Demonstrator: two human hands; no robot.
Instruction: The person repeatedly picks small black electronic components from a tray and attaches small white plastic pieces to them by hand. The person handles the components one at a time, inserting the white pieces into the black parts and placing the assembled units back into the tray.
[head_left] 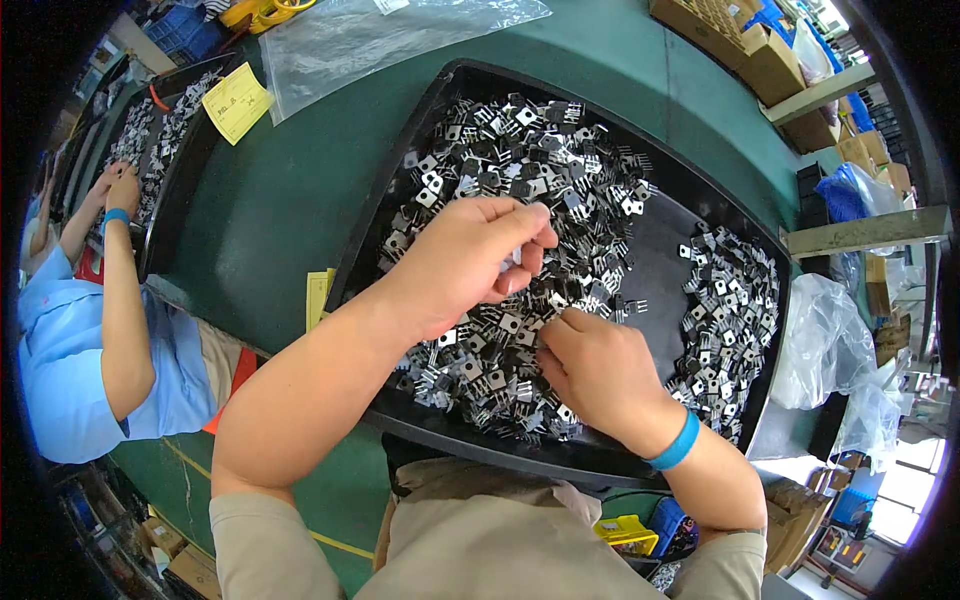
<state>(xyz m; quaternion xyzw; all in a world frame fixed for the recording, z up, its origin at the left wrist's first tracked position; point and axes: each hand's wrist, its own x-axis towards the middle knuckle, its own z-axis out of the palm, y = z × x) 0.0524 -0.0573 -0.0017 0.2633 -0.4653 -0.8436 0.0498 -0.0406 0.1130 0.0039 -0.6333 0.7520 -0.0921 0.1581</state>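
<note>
A wide black tray [660, 215] in front of me holds many loose power transistors [510, 325], black bodies with silver metal tabs and thin legs. Over the larger heap, my left hand [478, 252] is raised with its fingers curled closed. Something small and whitish shows between those fingers, too little of it to name. Lower and to the right, my right hand [600, 365] reaches down to the heap's near right side. Its fingers are bent in and pinched at the transistors; whatever lies between the fingertips is hidden. A blue band [676, 442] circles the right wrist.
A second transistor heap [728, 310] fills the tray's right end. On the green table [290, 210] lie a clear plastic bag [370, 50] and a yellow label [237, 103]. At left, a co-worker in a blue shirt [90, 360] handles parts over another black tray [185, 190].
</note>
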